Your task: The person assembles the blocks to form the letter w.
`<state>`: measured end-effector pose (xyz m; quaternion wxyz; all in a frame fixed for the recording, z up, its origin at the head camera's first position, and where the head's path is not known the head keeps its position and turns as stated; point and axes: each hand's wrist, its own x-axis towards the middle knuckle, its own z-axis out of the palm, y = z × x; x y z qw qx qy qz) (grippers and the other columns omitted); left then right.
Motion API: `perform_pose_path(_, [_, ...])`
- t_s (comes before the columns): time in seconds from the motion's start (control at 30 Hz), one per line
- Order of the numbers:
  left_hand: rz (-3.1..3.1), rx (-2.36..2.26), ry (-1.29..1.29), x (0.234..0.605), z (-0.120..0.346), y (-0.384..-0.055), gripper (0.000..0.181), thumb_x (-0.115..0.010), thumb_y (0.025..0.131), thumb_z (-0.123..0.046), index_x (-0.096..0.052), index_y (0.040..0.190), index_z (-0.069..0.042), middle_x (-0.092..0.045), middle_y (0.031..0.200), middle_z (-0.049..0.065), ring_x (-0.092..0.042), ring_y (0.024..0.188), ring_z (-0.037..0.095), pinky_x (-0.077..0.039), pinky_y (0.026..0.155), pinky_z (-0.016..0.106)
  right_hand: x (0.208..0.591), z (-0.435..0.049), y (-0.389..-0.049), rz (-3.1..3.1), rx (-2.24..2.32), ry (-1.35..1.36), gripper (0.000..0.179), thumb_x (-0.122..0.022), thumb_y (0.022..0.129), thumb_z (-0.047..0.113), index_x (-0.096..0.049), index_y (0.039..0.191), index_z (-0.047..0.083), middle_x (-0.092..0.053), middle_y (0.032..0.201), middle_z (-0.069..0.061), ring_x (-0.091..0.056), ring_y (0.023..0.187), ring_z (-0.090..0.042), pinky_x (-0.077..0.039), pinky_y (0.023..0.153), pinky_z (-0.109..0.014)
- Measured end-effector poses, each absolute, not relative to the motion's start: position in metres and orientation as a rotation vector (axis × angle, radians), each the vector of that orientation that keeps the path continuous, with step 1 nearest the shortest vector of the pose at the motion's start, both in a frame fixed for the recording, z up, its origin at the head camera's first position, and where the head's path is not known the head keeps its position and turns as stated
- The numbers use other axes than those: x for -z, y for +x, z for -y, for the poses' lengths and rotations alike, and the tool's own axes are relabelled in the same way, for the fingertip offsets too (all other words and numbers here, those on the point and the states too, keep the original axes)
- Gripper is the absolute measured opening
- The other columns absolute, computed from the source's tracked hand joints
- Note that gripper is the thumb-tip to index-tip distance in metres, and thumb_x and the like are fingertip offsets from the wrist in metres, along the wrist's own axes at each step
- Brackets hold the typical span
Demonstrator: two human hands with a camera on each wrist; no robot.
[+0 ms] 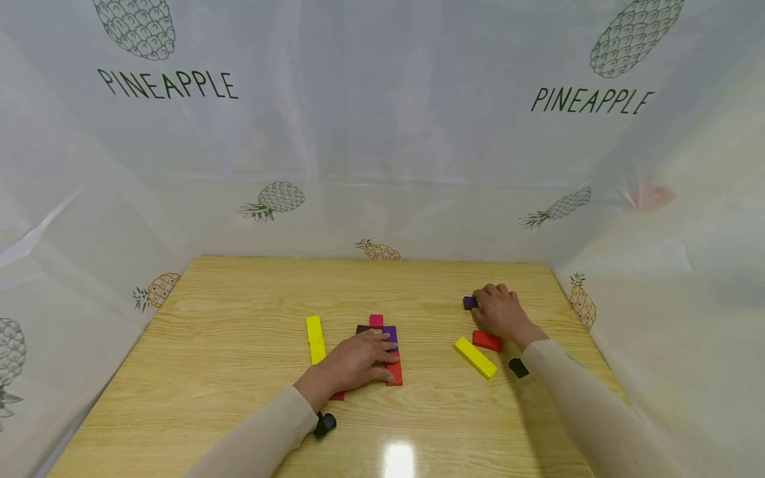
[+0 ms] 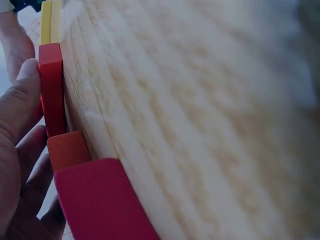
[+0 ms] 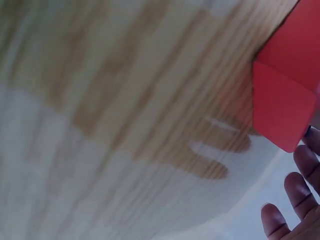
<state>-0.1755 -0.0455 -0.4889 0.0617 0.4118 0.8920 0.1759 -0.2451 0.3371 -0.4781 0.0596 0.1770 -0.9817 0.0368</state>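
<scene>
My left hand point(image 1: 357, 360) lies over a cluster of blocks, its fingers extended and spread. The thumb and fingers touch a red block point(image 1: 394, 373) and a purple block point(image 1: 390, 333). A magenta block point(image 1: 376, 320) and a brown-black block point(image 1: 362, 328) show beyond the fingers; others are hidden beneath. In the left wrist view the thumb meets a red block point(image 2: 51, 85), beside an orange block point(image 2: 69, 149) and a magenta block point(image 2: 102, 200). Farther right, my right hand point(image 1: 504, 313) pinches a dark purple block point(image 1: 469, 303), partly covered by the fingers. A red block point(image 3: 284, 105) stands close by.
Two yellow blocks point(image 1: 314, 328) line up left of the cluster. A long yellow block point(image 1: 475, 358) and a red block point(image 1: 487, 341) lie near the right wrist. The wooden table point(image 1: 257, 292) meets a pineapple-print curtain point(image 1: 406, 133) at the back and sides.
</scene>
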Motion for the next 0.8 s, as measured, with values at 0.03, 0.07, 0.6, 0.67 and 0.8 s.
perform_pose_path(0.03, [-2.697,-0.531,1.247,0.489,0.045,-0.176,0.049,-0.069,0.100,-0.048,-0.070,0.141,-0.022,-0.061,0.152,-0.003,-0.046,0.152,0.020,-0.031,0.130,0.044,0.478,-0.337,-0.244,2.965,-0.113,0.538,0.034,-0.066,0.103,0.025,-0.067,0.128,0.001,-0.064,0.124,-0.020,-0.053,0.113,-0.043,-0.047,0.091,-0.061])
perform_pose_path(0.07, [-2.697,-0.531,1.250,0.489,0.045,-0.175,0.049,-0.069,0.100,-0.048,-0.070,0.141,-0.022,-0.061,0.152,-0.003,-0.046,0.152,0.020,-0.031,0.130,0.044,0.478,-0.337,-0.244,2.956,-0.114,0.542,0.033,-0.066,0.103,0.025,-0.067,0.125,0.000,-0.064,0.122,-0.021,-0.054,0.111,-0.043,-0.047,0.090,-0.061])
perform_pose_path(0.6, [-2.696,-0.555,1.219,0.491,0.046,-0.176,0.049,-0.070,0.099,-0.048,-0.070,0.141,-0.023,-0.060,0.153,-0.004,-0.045,0.152,0.021,-0.033,0.129,0.047,0.469,-0.327,-0.231,2.892,-0.139,0.608,0.037,-0.073,0.100,0.031,-0.065,0.121,0.000,-0.063,0.121,-0.020,-0.054,0.111,-0.041,-0.047,0.093,-0.061])
perform_pose_path(0.67, [-2.692,-0.558,1.219,0.490,0.046,-0.176,0.049,-0.070,0.099,-0.047,-0.070,0.142,-0.023,-0.060,0.154,-0.004,-0.045,0.152,0.022,-0.032,0.129,0.047,0.467,-0.322,-0.228,2.873,-0.142,0.632,0.038,-0.074,0.100,0.032,-0.065,0.120,0.001,-0.064,0.118,-0.018,-0.054,0.107,-0.039,-0.048,0.090,-0.059])
perform_pose_path(0.8, [-2.687,-0.561,1.227,0.489,0.046,-0.177,0.049,-0.070,0.099,-0.047,-0.070,0.142,-0.022,-0.060,0.154,-0.003,-0.045,0.153,0.022,-0.031,0.130,0.046,0.466,-0.311,-0.221,2.838,-0.155,0.681,0.037,-0.075,0.099,0.033,-0.065,0.118,0.002,-0.064,0.114,-0.015,-0.054,0.102,-0.036,-0.046,0.086,-0.056])
